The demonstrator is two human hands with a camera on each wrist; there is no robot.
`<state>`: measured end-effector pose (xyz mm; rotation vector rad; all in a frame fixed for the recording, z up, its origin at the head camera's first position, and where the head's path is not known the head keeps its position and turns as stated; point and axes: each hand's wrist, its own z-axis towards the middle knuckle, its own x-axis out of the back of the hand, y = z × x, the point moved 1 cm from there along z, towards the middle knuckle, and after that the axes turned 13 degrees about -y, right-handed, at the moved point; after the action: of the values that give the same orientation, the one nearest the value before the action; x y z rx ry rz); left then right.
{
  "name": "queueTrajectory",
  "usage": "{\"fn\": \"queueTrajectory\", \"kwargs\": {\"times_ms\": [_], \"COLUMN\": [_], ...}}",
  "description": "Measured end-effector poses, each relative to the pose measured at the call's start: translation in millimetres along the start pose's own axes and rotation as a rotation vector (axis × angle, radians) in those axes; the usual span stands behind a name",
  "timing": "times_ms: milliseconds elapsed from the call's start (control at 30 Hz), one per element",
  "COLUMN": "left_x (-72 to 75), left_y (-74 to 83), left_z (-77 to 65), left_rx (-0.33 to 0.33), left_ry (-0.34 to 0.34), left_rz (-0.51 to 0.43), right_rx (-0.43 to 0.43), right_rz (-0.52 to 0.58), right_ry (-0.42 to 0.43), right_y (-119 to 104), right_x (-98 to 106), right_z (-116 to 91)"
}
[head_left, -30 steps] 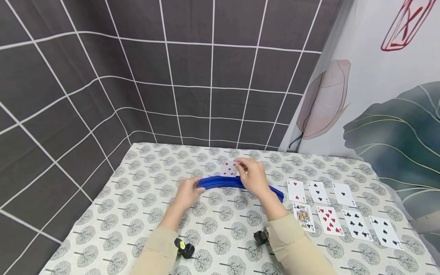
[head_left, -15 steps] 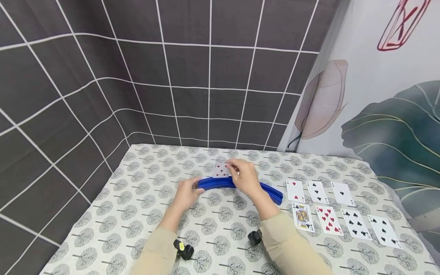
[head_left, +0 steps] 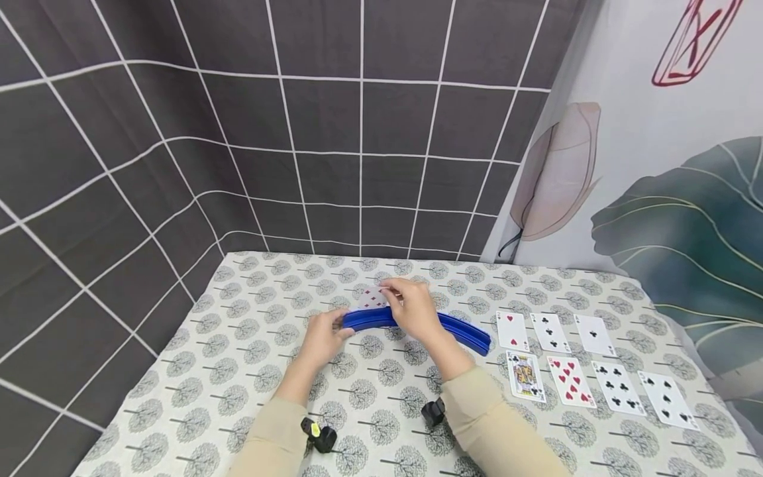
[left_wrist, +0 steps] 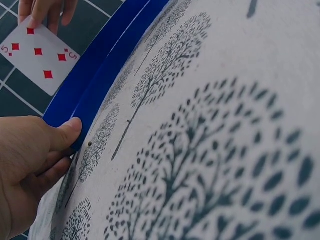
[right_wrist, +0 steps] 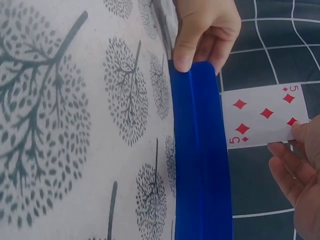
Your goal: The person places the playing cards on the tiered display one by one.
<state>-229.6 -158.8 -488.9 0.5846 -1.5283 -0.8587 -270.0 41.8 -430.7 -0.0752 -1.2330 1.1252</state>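
Observation:
A curved blue card holder (head_left: 465, 333) lies across the middle of the patterned tablecloth. My left hand (head_left: 322, 338) grips its left end, the thumb (left_wrist: 71, 131) on the near side in the left wrist view. Between thumb and fingers, my right hand (head_left: 412, 310) pinches a five of diamonds (head_left: 371, 298) by its edge. The card stands up at the holder's left part, its face toward me. In the right wrist view the card (right_wrist: 265, 113) meets the holder's far edge (right_wrist: 227, 165); whether it sits in the groove I cannot tell.
Several playing cards lie face up in two rows on the right, among them a two of hearts (head_left: 512, 330) and a king (head_left: 526, 376). A dark gridded curtain (head_left: 393, 179) hangs behind the table (head_left: 250, 265), with a printed white cloth (head_left: 656, 146) to the right.
My right hand has moved left along the holder with the five of diamonds, toward the left end. The left hand keeps its grip, and the cards on the right lie as before.

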Motion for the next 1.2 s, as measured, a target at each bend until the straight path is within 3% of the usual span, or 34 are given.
{"fn": "queueTrajectory", "kwargs": {"times_ms": [500, 867, 1200], "left_x": [-0.4, -0.7, 0.5], "left_y": [2.5, 1.9, -2.4], "left_z": [2.2, 3.0, 1.0], "left_rx": [-0.023, 0.003, 0.017], "left_ry": [-0.001, -0.005, 0.000], "left_rz": [0.004, 0.022, 0.018], "right_rx": [0.039, -0.038, -0.068], "right_rz": [-0.036, 0.002, 0.038], "right_ry": [-0.022, -0.139, -0.156], "right_y": [-1.0, 1.2, 3.3], "right_x": [-6.4, -6.5, 8.3], "right_z": [2.0, -0.8, -7.0]}}
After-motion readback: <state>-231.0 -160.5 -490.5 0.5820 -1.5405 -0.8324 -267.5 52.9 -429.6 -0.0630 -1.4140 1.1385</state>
